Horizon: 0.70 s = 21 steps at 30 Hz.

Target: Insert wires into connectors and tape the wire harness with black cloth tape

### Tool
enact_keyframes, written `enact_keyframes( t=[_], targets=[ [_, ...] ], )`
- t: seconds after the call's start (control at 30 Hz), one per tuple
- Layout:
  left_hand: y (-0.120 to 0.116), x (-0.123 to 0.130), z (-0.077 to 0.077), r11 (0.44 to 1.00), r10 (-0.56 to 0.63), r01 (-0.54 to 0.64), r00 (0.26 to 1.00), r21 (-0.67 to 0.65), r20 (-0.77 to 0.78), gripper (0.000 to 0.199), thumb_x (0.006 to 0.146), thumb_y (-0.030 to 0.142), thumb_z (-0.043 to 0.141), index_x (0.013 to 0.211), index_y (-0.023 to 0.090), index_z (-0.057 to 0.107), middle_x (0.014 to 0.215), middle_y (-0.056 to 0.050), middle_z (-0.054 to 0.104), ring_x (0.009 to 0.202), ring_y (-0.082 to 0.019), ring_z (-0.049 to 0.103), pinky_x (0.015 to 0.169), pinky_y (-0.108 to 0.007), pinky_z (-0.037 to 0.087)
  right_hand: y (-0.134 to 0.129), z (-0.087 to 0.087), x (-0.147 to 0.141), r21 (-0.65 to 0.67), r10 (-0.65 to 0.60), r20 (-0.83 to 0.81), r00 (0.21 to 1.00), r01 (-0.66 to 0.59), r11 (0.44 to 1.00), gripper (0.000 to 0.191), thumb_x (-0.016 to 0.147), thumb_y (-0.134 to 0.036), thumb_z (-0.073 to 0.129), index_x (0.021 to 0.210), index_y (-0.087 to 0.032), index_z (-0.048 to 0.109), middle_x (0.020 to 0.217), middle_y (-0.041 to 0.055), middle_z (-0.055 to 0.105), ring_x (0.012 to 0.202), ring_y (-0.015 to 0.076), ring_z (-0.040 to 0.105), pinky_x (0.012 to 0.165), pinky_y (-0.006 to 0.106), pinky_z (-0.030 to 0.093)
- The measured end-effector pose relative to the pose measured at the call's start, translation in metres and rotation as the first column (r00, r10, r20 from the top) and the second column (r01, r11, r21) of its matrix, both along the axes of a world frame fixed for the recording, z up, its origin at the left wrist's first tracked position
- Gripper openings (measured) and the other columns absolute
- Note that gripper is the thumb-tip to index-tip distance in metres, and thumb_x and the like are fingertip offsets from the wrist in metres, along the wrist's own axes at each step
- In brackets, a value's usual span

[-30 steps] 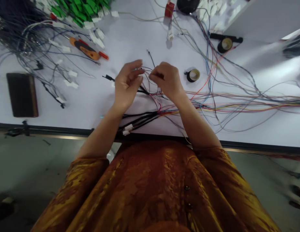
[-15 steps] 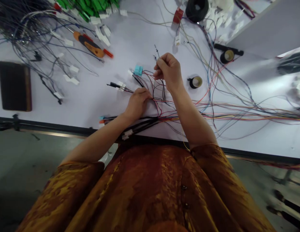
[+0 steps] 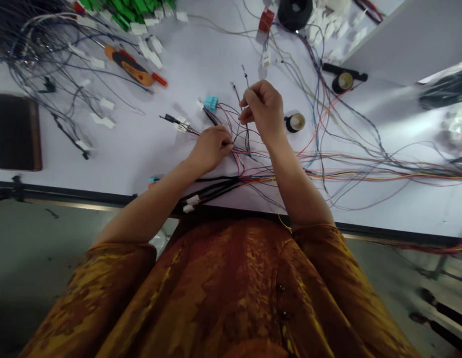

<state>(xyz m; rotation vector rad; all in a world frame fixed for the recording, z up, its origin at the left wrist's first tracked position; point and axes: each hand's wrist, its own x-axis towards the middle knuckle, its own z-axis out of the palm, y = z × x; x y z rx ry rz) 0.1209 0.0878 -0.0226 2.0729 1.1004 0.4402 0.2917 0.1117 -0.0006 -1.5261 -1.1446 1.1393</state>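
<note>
My right hand [image 3: 264, 108] is pinched around thin dark wires; two wire ends with metal terminals [image 3: 245, 72] stick up past its fingertips. My left hand [image 3: 213, 144] is closed over the wire bundle [image 3: 236, 158] of the harness, its fingertips on the wires. Just beyond the left hand lie a light-blue connector [image 3: 210, 103] and a white connector [image 3: 182, 125] with a black-tipped lead. Black-sleeved branches [image 3: 216, 191] of the harness run below the left forearm, ending in white connectors [image 3: 192, 201]. Long coloured wires [image 3: 365, 171] stretch off to the right.
An orange-and-black screwdriver [image 3: 128, 65] lies at the upper left beside a pile of blue wires [image 3: 26, 44]. Green connectors [image 3: 130, 11] are heaped behind. Tape rolls [image 3: 296, 122] sit to the right. A dark phone-like slab [image 3: 17, 132] rests at far left, near the table's front edge.
The whole view has shifted slightly, with the table things now a bit further left. Both wire ends stand further apart above my right hand. My left hand stays on the bundle.
</note>
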Motion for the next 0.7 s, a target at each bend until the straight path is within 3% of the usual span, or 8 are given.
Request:
enact_keyframes(
  t=[0.1, 0.2, 0.3, 0.33, 0.4, 0.47, 0.6, 0.7],
  targets=[
    [0.003, 0.002, 0.004, 1.0, -0.023, 0.023, 0.999, 0.004, -0.047, 0.013, 0.079, 0.02, 0.057, 0.071, 0.018, 0.066, 0.09, -0.009, 0.071, 0.091, -0.026, 0.064, 0.09, -0.043, 0.049, -0.001, 0.003, 0.002, -0.007, 0.01, 0.079, 0.997, -0.009, 1.0, 0.034, 0.094, -0.059, 0.058, 0.085, -0.027, 0.052, 0.088, 0.0022, 0.068, 0.066, 0.0141, 0.064, 0.062, 0.03, 0.053],
    [0.002, 0.006, 0.006, 1.0, 0.012, -0.012, 0.996, 0.002, -0.089, 0.01, 0.076, 0.016, 0.058, 0.068, 0.019, 0.062, 0.088, -0.01, 0.068, 0.093, -0.029, 0.063, 0.092, -0.046, 0.046, -0.016, 0.004, 0.011, 0.034, 0.078, 0.246, 0.966, -0.089, 0.995, 0.018, 0.092, -0.043, 0.063, 0.094, -0.025, 0.059, 0.094, 0.0024, 0.068, 0.069, 0.0133, 0.063, 0.067, 0.03, 0.052],
    [-0.001, 0.01, 0.002, 0.998, 0.066, -0.066, 0.994, 0.0, -0.084, 0.009, 0.073, 0.011, 0.06, 0.073, 0.02, 0.061, 0.082, -0.009, 0.064, 0.092, -0.03, 0.062, 0.091, -0.045, 0.044, -0.043, 0.002, 0.026, 0.028, 0.181, 0.427, 0.886, -0.213, 0.977, 0.033, 0.076, -0.025, 0.076, 0.106, -0.021, 0.062, 0.101, 0.0032, 0.068, 0.075, 0.0147, 0.06, 0.073, 0.031, 0.05],
    [-0.002, 0.011, 0.001, 0.997, 0.075, -0.075, 0.994, 0.008, -0.074, 0.011, 0.073, 0.011, 0.06, 0.075, 0.021, 0.061, 0.08, -0.008, 0.064, 0.091, -0.03, 0.062, 0.09, -0.044, 0.045, -0.052, 0.001, 0.031, 0.004, 0.213, 0.46, 0.862, -0.241, 0.97, 0.036, 0.073, -0.022, 0.076, 0.107, -0.02, 0.063, 0.099, 0.0031, 0.068, 0.076, 0.0153, 0.059, 0.073, 0.032, 0.049],
    [-0.005, 0.013, -0.002, 0.997, 0.077, -0.075, 0.996, 0.036, -0.053, 0.013, 0.073, 0.01, 0.059, 0.078, 0.022, 0.061, 0.078, -0.007, 0.063, 0.089, -0.029, 0.061, 0.086, -0.043, 0.045, -0.066, -0.001, 0.042, -0.038, 0.254, 0.468, 0.847, -0.267, 0.963, 0.024, 0.076, -0.022, 0.072, 0.099, -0.018, 0.066, 0.087, 0.0016, 0.067, 0.075, 0.0155, 0.057, 0.071, 0.031, 0.046],
    [-0.007, 0.013, -0.003, 0.995, 0.068, -0.064, 0.997, 0.074, -0.046, 0.015, 0.074, 0.009, 0.057, 0.079, 0.023, 0.06, 0.079, -0.006, 0.064, 0.088, -0.028, 0.062, 0.083, -0.042, 0.046, -0.07, -0.003, 0.05, -0.056, 0.258, 0.43, 0.865, -0.26, 0.964, 0.008, 0.084, -0.023, 0.065, 0.088, -0.017, 0.067, 0.073, -0.0006, 0.062, 0.07, 0.0141, 0.055, 0.07, 0.03, 0.044],
    [-0.012, 0.011, -0.005, 0.993, 0.06, -0.057, 0.998, 0.107, -0.026, 0.013, 0.073, 0.011, 0.055, 0.074, 0.024, 0.056, 0.082, -0.007, 0.065, 0.086, -0.027, 0.062, 0.08, -0.042, 0.047, -0.058, -0.014, 0.06, -0.059, 0.135, 0.367, 0.921, -0.122, 0.991, 0.019, 0.091, -0.021, 0.056, 0.077, -0.015, 0.068, 0.062, -0.0019, 0.055, 0.063, 0.012, 0.05, 0.068, 0.029, 0.043],
    [-0.012, 0.005, -0.009, 0.992, 0.13, -0.128, 0.979, -0.025, 0.155, 0.009, 0.072, 0.015, 0.054, 0.072, 0.023, 0.052, 0.082, -0.005, 0.066, 0.084, -0.023, 0.062, 0.081, -0.04, 0.05, -0.049, -0.028, 0.062, -0.032, 0.041, 0.436, 0.899, -0.03, 0.999, 0.019, 0.088, -0.016, 0.058, 0.071, -0.015, 0.065, 0.061, -0.0008, 0.054, 0.064, 0.0136, 0.052, 0.07, 0.032, 0.044]
  ],
)
